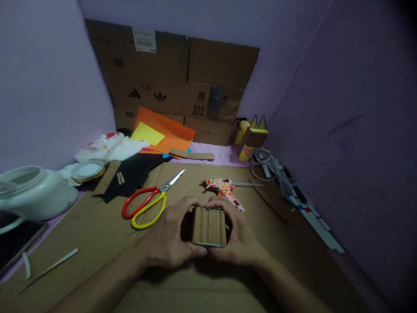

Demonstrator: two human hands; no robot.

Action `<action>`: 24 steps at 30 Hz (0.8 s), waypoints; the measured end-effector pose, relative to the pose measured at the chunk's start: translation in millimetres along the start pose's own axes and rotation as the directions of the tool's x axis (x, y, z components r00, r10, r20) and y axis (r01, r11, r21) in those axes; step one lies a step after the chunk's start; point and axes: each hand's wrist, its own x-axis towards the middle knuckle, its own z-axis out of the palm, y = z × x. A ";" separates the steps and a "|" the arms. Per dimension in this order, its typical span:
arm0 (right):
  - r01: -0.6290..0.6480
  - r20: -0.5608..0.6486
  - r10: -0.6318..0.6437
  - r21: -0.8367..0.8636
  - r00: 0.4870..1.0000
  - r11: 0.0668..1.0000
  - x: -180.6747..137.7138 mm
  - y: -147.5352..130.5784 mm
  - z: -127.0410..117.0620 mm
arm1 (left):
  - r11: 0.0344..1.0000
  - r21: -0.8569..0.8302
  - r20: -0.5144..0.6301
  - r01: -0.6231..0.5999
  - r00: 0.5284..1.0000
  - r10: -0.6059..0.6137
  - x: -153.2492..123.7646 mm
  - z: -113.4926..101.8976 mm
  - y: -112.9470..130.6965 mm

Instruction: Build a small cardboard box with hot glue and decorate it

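Between my two hands is a small block of brown corrugated cardboard (pixel 209 226), its ridged face turned up toward me. My left hand (pixel 174 230) wraps its left side, thumb at the near edge and fingers over the far edge. From the right, my right hand (pixel 243 230) grips it the same way, and the fingertips of both hands nearly meet. Just beyond the hands lies a glue gun (pixel 221 187) with a colourful pattern. Scissors (pixel 151 202) with one red and one yellow handle lie beyond my left hand, blades slightly apart.
A cardboard sheet (pixel 195 278) covers the table. At left stand a white pot (pixel 42 191) and a dark tablet-like slab (pixel 16 243). Orange paper (pixel 166 128) and a cardboard strip (pixel 192 155) lie at the back. A yellow-brown animal figure (pixel 256 139) and pens (pixel 306 208) line the right.
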 end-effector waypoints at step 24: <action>0.043 -0.017 -0.042 0.028 0.999 0.999 -1.7 -4.6 -2.2 | 0.994 -0.082 -0.007 -0.067 0.998 0.067 -2.1 -0.4 0.9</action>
